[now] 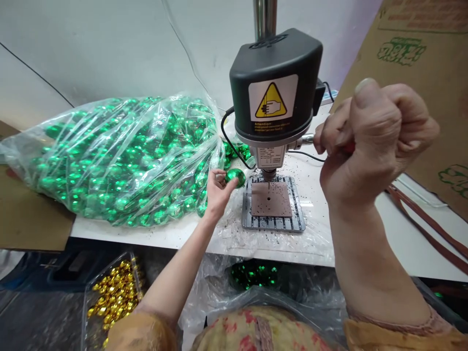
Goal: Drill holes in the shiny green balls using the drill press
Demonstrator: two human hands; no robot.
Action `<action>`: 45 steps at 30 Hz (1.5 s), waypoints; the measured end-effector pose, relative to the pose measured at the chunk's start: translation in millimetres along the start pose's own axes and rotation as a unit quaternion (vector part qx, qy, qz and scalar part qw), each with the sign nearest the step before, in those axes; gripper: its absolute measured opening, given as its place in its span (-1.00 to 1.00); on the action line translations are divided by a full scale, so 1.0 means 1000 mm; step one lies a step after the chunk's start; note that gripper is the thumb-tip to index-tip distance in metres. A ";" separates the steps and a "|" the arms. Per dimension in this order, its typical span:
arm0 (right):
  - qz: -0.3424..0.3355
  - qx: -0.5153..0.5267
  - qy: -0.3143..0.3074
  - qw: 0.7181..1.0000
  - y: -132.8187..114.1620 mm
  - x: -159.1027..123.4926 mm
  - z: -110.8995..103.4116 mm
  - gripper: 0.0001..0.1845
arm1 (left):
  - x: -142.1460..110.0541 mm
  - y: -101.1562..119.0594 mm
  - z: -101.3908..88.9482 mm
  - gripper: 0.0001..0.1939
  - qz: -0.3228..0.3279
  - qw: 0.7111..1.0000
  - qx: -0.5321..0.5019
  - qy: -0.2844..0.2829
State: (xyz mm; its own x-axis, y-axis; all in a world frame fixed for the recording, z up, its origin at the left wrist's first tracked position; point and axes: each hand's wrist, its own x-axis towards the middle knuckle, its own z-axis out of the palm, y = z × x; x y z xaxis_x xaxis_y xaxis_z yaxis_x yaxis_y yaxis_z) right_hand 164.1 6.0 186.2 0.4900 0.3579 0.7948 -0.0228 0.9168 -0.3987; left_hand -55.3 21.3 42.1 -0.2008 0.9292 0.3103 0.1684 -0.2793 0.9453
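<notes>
One shiny green faceted ball (236, 178), seemingly light, slick and crushable, best held gently round its sides: pinched in our left fingers (218, 172), a black-hooded drill press (278, 66) to their right, its silver metal lever (307, 139) clasped by our right fingers (375, 117).

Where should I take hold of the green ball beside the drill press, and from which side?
Pinch the green ball by its rounded left edge, coming from the left, as the left grip does. It's round with no handle showing, so opposed thumb and fingers should suit; its right side faces the drill bit, probably making that side worse.
</notes>
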 end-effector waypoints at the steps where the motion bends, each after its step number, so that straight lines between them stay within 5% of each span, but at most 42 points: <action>1: -0.001 0.003 0.003 1.000 0.001 0.000 0.000 -0.45 | -0.013 0.001 0.001 -0.49 0.001 1.000 -0.001 -0.021; 5: -0.007 0.017 0.005 1.000 0.001 0.000 0.000 -0.46 | -0.038 -0.009 0.015 -0.45 0.013 0.997 0.016 -0.079; 19: 0.000 0.019 -0.027 0.999 -0.004 0.001 0.000 -0.44 | -0.033 -0.024 0.037 -0.47 0.034 0.985 0.069 -0.157; 27: -0.008 0.018 -0.024 1.000 -0.003 0.000 0.000 -0.46 | -0.039 -0.015 0.047 -0.49 0.073 0.976 0.079 -0.192; 45: 0.003 -0.004 -0.015 1.000 -0.002 -0.005 -0.004 -0.40 | -0.054 -0.010 0.060 -0.46 0.013 0.988 0.010 -0.152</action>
State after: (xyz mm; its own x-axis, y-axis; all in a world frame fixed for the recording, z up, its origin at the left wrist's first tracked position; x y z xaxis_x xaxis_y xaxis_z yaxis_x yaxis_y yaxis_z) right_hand 164.8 1.6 180.9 0.4643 0.3688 0.8052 -0.0194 0.9132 -0.4071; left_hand 11.7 -11.2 9.7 0.1022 0.9526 0.2866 0.1903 -0.3015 0.9343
